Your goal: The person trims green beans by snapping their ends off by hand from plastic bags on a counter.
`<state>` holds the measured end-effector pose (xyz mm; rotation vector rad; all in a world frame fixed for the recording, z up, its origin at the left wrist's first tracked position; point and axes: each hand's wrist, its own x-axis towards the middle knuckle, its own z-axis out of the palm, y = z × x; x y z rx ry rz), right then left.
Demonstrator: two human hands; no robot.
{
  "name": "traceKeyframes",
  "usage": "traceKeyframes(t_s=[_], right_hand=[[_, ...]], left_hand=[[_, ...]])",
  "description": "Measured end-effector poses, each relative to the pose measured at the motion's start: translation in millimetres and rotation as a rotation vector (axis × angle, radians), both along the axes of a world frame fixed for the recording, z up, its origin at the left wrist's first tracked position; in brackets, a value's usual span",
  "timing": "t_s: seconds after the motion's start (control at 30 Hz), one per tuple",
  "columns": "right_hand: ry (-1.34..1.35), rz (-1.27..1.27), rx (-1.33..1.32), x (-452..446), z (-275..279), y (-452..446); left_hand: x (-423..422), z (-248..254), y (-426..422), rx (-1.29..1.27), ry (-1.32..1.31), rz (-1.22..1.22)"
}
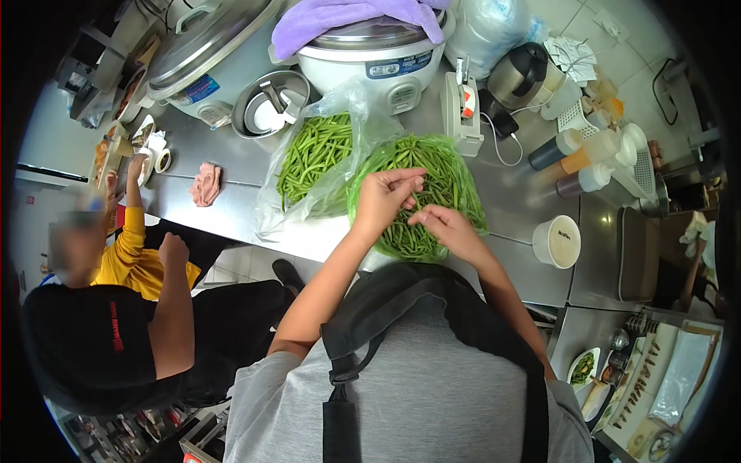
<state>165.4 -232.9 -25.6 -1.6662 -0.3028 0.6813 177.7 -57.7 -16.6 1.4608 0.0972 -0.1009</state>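
Both my hands are over a green plastic bag (477, 202) filled with long green beans (409, 238). My left hand (387, 199) is closed, thumb and fingers pinched together at the upper middle of the beans. Just right of it, my right hand (449, 230) is also closed in a pinch above the beans. What either pinch holds is too small to make out. Left of the green bag lies a clear plastic bag (272, 217) with cut green bean pieces (316, 154) inside.
Two large rice cookers (397, 73) (231, 77) and a metal pot (266, 135) stand behind the bags. A pink cloth (206, 185) lies left, a white tub (557, 241) right, near sauce bottles (584, 180). Another person (93, 332) is at the left.
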Motion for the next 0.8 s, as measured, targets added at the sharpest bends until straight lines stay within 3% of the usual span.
traceKeyframes(t_s=[0.17, 0.27, 0.47, 0.57, 0.77, 0.8], right_hand=[[0.014, 0.052, -0.053, -2.5, 1.6, -3.5], [-0.087, 0.067, -0.079, -2.1, 4.2, -3.8], [-0.245, 0.006, -0.019, -5.9, -4.7, 0.5], [-0.260, -0.128, 0.092, -6.5, 3.4, 2.8], [0.109, -0.446, 0.429, 2.6, -5.1, 1.0], [0.132, -0.495, 0.468, 3.5, -5.4, 2.7]], left_hand=[[-4.6, -6.2, 6.7, -0.010, -0.021, -0.021], [-13.4, -5.5, 14.5, 0.342, -0.192, -0.079], [-32.3, 10.4, 20.3, 0.475, -0.257, -0.131], [-37.4, 18.5, 22.6, 0.606, -0.001, -0.168], [-47.5, 1.2, 9.9, 0.428, -0.173, -0.094], [-46.6, -1.9, 8.0, 0.269, -0.102, -0.060]])
